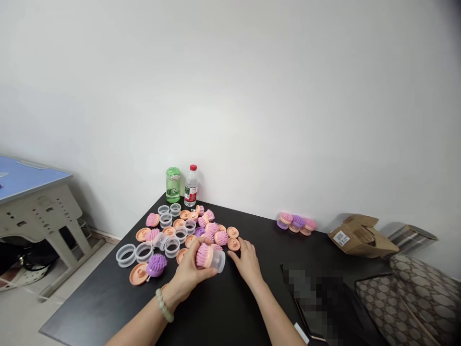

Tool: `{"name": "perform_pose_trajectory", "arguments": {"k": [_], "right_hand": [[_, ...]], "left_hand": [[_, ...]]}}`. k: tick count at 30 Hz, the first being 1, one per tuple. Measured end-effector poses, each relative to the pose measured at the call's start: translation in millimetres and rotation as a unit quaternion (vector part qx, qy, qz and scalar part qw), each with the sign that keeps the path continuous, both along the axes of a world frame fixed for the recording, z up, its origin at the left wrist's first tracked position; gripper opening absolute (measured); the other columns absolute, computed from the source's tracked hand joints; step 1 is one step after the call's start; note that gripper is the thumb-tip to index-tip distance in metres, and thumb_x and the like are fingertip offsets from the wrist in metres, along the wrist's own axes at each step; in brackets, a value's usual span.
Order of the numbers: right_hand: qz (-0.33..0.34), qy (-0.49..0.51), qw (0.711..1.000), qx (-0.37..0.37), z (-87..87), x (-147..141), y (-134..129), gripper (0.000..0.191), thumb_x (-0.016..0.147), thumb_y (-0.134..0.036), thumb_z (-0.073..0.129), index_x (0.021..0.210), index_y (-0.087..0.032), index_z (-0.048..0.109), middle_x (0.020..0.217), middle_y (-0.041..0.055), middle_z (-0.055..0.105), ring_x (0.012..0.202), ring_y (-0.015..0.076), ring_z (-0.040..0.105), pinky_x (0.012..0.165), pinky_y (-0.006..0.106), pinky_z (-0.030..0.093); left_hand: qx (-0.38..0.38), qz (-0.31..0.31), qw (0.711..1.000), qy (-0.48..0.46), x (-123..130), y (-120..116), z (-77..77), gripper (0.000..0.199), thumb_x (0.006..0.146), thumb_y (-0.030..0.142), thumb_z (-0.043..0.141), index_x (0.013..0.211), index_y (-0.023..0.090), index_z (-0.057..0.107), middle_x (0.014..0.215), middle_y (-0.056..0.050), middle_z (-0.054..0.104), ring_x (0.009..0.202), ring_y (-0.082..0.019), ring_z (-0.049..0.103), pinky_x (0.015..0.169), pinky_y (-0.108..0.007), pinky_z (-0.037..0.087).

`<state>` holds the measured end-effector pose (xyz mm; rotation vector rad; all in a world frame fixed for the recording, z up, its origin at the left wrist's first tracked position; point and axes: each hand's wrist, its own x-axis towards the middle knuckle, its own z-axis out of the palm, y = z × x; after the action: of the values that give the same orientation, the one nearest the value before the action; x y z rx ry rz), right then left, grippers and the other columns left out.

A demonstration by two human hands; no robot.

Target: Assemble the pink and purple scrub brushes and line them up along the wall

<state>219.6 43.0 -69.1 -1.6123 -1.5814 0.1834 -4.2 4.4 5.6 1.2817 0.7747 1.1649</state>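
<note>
My left hand (pixel 189 271) is closed around a pink-bristled scrub brush head (pixel 203 255) with a clear plastic ring (pixel 218 261) fitted at its base, tilted to the right. My right hand (pixel 249 263) rests on the table, its thumb and fingers curved around the edge of an orange round cap (pixel 234 244) with a knob. Another orange cap (pixel 233 232) lies just behind it. Left of my hands spread several pink brush heads (pixel 221 238), clear rings (pixel 126 255) and orange caps. A purple brush head (pixel 156 265) leans by an orange cap (pixel 139 274).
A green bottle (pixel 173 185) and a red-capped water bottle (pixel 190 186) stand at the back corner. Three assembled brushes (pixel 297 222) sit against the wall. To the right are a cardboard box (pixel 363 235), a clear cylinder (pixel 414 239), a patterned bag (pixel 425 298) and a blurred dark object (pixel 317 302).
</note>
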Motion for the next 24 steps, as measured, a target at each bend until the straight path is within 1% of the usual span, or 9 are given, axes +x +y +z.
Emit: {"name": "perform_pose_trajectory", "arguments": {"k": [4, 7, 9, 10, 13, 15, 19, 21, 24], "right_hand": [[-0.011, -0.028, 1.000, -0.002, 1.9, -7, -1, 0.016, 0.080, -0.030, 0.066, 0.093, -0.021, 0.067, 0.091, 0.0104, 0.065, 0.094, 0.0332, 0.061, 0.082, 0.045, 0.053], [-0.005, -0.033, 0.999, -0.001, 7.5, -6, -7, 0.010, 0.081, -0.029, 0.064, 0.087, -0.021, 0.064, 0.091, 0.0099, 0.065, 0.094, 0.0318, 0.061, 0.083, 0.044, 0.052], [0.001, -0.028, 1.000, 0.000, 12.7, -4, -14, 0.012, 0.082, -0.027, 0.062, 0.090, -0.020, 0.063, 0.094, 0.0101, 0.066, 0.093, 0.0298, 0.063, 0.084, 0.043, 0.053], [0.007, -0.024, 1.000, -0.001, 15.9, -3, -19, 0.014, 0.082, -0.026, 0.061, 0.094, -0.019, 0.063, 0.096, 0.0098, 0.067, 0.089, 0.0277, 0.064, 0.081, 0.041, 0.054], [0.042, -0.008, 0.999, -0.010, 27.8, -3, -40, 0.026, 0.079, -0.021, 0.060, 0.105, -0.019, 0.062, 0.097, 0.0062, 0.069, 0.068, 0.0182, 0.063, 0.066, 0.031, 0.056], [0.072, 0.000, 0.997, -0.013, 37.1, -7, -57, 0.032, 0.078, -0.017, 0.060, 0.110, -0.021, 0.062, 0.099, 0.0037, 0.069, 0.060, 0.0137, 0.060, 0.063, 0.028, 0.055], [0.146, 0.065, 0.987, -0.021, 53.9, -20, -81, 0.038, 0.078, -0.013, 0.060, 0.114, -0.024, 0.062, 0.107, 0.0038, 0.068, 0.066, 0.0134, 0.061, 0.064, 0.026, 0.055], [0.178, 0.106, 0.978, -0.025, 59.6, -25, -86, 0.041, 0.076, -0.010, 0.061, 0.114, -0.024, 0.063, 0.107, 0.0036, 0.068, 0.069, 0.0143, 0.062, 0.064, 0.026, 0.055], [0.194, 0.130, 0.972, 0.001, 64.5, -28, -87, 0.038, 0.075, -0.010, 0.068, 0.111, -0.025, 0.066, 0.107, 0.0035, 0.068, 0.073, 0.0162, 0.064, 0.067, 0.028, 0.056]], "left_hand": [[0.011, 0.001, 1.000, 0.013, 1, 0, 0.1, 0.058, 0.061, 0.038, 0.089, 0.109, 0.024, 0.059, 0.107, -0.002, 0.058, 0.092, -0.021, 0.056, 0.077, -0.028, 0.045], [0.005, 0.000, 1.000, 0.025, 0, 0, 0.7, 0.056, 0.064, 0.040, 0.087, 0.108, 0.023, 0.058, 0.101, -0.002, 0.059, 0.088, -0.020, 0.055, 0.076, -0.027, 0.043], [0.009, 0.002, 0.999, 0.035, 0, 0, 0.3, 0.054, 0.067, 0.041, 0.086, 0.109, 0.023, 0.056, 0.096, -0.001, 0.059, 0.086, -0.020, 0.054, 0.075, -0.027, 0.042], [0.014, 0.003, 0.999, 0.041, -1, 0, -0.1, 0.053, 0.068, 0.042, 0.085, 0.109, 0.023, 0.056, 0.094, 0.000, 0.060, 0.086, -0.020, 0.054, 0.075, -0.027, 0.041], [0.025, 0.009, 0.998, 0.058, -1, 1, -1.3, 0.052, 0.069, 0.045, 0.083, 0.107, 0.023, 0.056, 0.093, 0.000, 0.060, 0.087, -0.021, 0.055, 0.075, -0.027, 0.041], [0.025, 0.006, 0.998, 0.063, 0, 1, -1.7, 0.052, 0.069, 0.045, 0.083, 0.108, 0.023, 0.056, 0.096, -0.001, 0.061, 0.090, -0.022, 0.055, 0.078, -0.028, 0.042], [0.037, -0.030, 0.996, 0.072, 2, 0, -4.0, 0.053, 0.069, 0.046, 0.084, 0.108, 0.022, 0.057, 0.104, -0.003, 0.062, 0.095, -0.023, 0.056, 0.081, -0.030, 0.043], [0.058, -0.039, 0.994, 0.084, 3, 0, -5.9, 0.055, 0.068, 0.047, 0.085, 0.108, 0.021, 0.058, 0.104, -0.004, 0.062, 0.096, -0.025, 0.056, 0.083, -0.032, 0.044], [0.096, -0.039, 0.989, 0.107, 1, 0, -6.7, 0.057, 0.068, 0.050, 0.084, 0.109, 0.020, 0.059, 0.108, -0.006, 0.062, 0.102, -0.028, 0.056, 0.087, -0.034, 0.043]]}}
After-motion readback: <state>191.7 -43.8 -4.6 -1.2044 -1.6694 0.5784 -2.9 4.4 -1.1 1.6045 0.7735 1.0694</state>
